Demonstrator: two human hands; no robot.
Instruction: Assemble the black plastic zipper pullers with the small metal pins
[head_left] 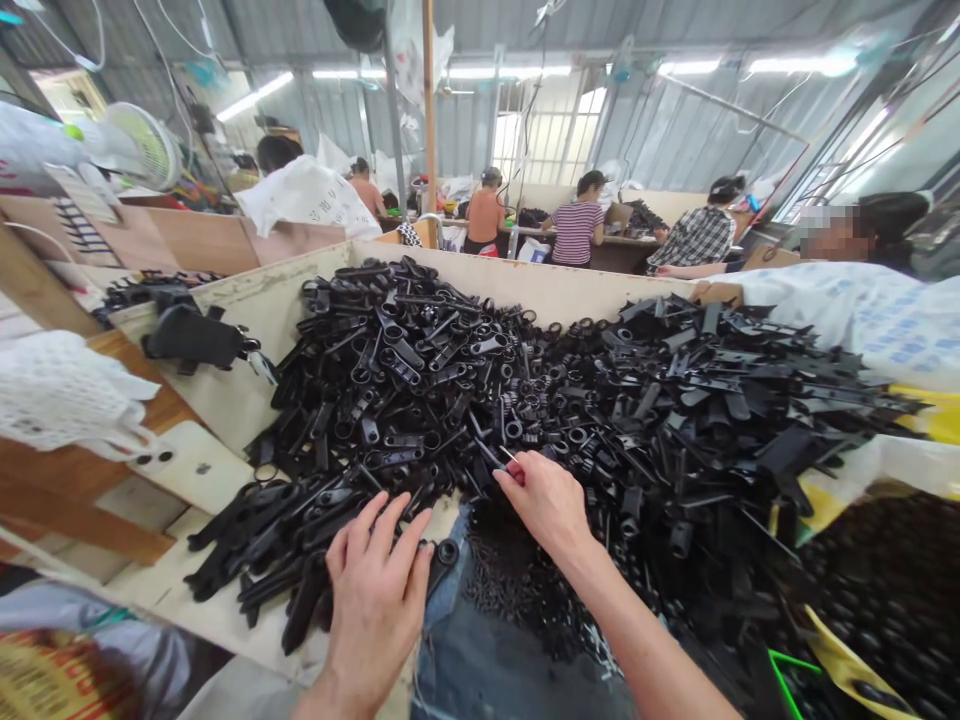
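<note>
My left hand [379,590] lies palm down with its fingers stretched out and apart, at the front edge of the pile. A black plastic part with a round ring end [445,556] shows beside its thumb; the palm hides the rest. My right hand [551,505] is closed in a pinch, and a thin, light pin-like piece [509,454] sticks out from its fingertips. Beneath the right wrist is a heap of small black pieces [499,570] on a dark sheet. Long black handle-like parts [262,535] lie in a row left of my left hand.
A pale-walled bin [480,262] holds heaped black parts [390,370], with flat blade-like ones [720,370] at right. A phone [196,468] lies at the left edge. An open sack [885,580] of dark pieces stands front right. Several people sit working at the back.
</note>
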